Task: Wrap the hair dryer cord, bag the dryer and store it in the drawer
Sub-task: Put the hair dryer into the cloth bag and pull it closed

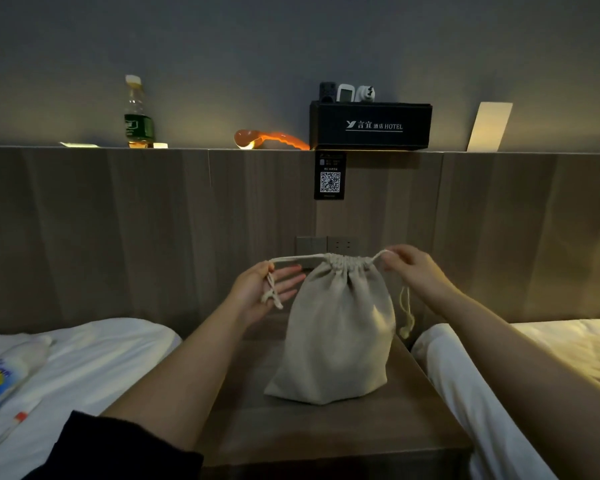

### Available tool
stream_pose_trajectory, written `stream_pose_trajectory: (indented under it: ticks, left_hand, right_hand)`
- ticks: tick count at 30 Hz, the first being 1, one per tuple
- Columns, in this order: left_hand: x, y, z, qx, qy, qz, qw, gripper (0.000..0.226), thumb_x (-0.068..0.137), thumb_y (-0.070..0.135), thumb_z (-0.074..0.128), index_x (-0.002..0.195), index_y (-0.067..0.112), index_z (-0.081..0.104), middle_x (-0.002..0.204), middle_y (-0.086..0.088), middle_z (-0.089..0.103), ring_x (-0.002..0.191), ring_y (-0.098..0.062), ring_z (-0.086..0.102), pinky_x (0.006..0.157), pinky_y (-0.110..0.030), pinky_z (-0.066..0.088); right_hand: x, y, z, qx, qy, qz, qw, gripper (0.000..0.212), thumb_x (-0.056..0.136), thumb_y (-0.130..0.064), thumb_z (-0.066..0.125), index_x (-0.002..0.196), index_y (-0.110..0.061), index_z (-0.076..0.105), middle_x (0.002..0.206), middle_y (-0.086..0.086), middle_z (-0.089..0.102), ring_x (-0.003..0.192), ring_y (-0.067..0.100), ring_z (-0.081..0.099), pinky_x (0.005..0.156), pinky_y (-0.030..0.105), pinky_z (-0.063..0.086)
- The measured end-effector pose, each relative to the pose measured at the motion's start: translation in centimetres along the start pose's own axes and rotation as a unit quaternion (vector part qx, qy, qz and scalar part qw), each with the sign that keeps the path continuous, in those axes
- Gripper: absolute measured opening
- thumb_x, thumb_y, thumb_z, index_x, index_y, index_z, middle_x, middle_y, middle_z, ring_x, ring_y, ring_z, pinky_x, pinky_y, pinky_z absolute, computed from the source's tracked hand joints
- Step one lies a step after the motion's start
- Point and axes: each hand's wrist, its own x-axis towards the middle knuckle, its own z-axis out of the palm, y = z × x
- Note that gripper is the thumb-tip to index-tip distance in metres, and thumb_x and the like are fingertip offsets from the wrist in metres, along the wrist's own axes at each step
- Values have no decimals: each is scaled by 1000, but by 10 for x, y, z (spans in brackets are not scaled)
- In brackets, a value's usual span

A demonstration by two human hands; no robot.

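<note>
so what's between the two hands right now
In the head view, the gathered mouth of the beige drawstring bag sits between the left hand and right hand, its cord stretched out to each hand.

On the black box [371, 125] up on the ledge in front of me I read white print: a Y-shaped logo, "言宜 酒店 HOTEL", underlined. Below it a dark card [329, 175] carries a QR code; its small print is illegible.

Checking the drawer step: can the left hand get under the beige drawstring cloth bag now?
Probably not yet: left hand holds the drawstring; the beige drawstring cloth bag sits flat on the wooden nightstand.
</note>
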Motion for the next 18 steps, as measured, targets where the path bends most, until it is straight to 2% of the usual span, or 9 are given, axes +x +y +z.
stream_pose_trajectory:
  ticks: [3,4,6,9,11,13,15,16,18]
  left_hand:
    - [0,-8,6,-47,3,-17,999,32,102,18,25,77,10,43,93,-22,69,89,-33,63,89,-49,49]
    - [0,-10,6,-60,9,-18,998,33,102,20,25,74,11,41,84,-21,70,85,-33,64,84,-47,52]
    - [4,-14,3,-42,41,-29,998,32,102,20,27,74,11,42,81,-20,68,80,-32,63,68,-44,57]
    - [6,-24,-1,169,101,-29,980,18,99,16,36,92,7,50,84,-17,64,71,-27,61,65,-35,50]
    - [9,-30,-5,363,117,58,923,14,94,12,45,100,10,57,94,-16,66,77,-26,62,70,-32,48]
    - [0,-30,2,449,61,146,879,19,94,14,46,106,9,60,104,-13,65,89,-24,61,77,-27,48]
    - [-21,-36,20,456,-59,149,875,29,99,25,38,110,9,59,103,-10,64,86,-17,60,70,-17,46]
    - [-31,-46,27,467,-114,147,865,33,99,32,36,110,11,59,102,-8,65,87,-15,60,74,-19,46]
    - [-51,-77,32,537,-190,140,810,36,96,42,38,109,17,60,102,-2,64,94,-14,60,85,-30,46]
  right_hand:
    - [-8,-7,12,-34,-108,-11,994,56,86,-51,50,132,-20,46,120,-4,50,112,15,51,92,29,42]
    - [-10,-9,14,-36,-128,-11,991,52,86,-52,50,127,-20,52,118,-3,55,109,16,54,91,30,44]
    - [-15,-10,17,-5,-155,-1,988,43,86,-52,52,100,-14,67,100,2,67,92,17,63,84,32,48]
    - [-25,-9,22,34,-144,19,989,39,89,-39,55,59,-15,60,60,-2,59,58,10,55,65,26,45]
    - [-28,-4,29,62,-97,34,993,38,90,-28,57,55,-15,59,50,-6,53,47,4,49,55,18,41]
    - [-27,4,38,98,-19,51,994,38,90,-21,58,53,-14,59,48,0,52,40,5,44,45,18,38]
    - [-25,10,47,98,63,65,991,34,89,-21,59,56,-16,62,41,-3,50,35,5,42,40,21,33]
    - [-25,14,53,84,100,72,989,30,88,-20,59,59,-15,64,37,-8,49,36,3,44,40,20,32]
    - [-30,21,67,61,155,89,982,25,89,-17,58,66,-9,66,46,-8,53,47,4,49,40,17,31]
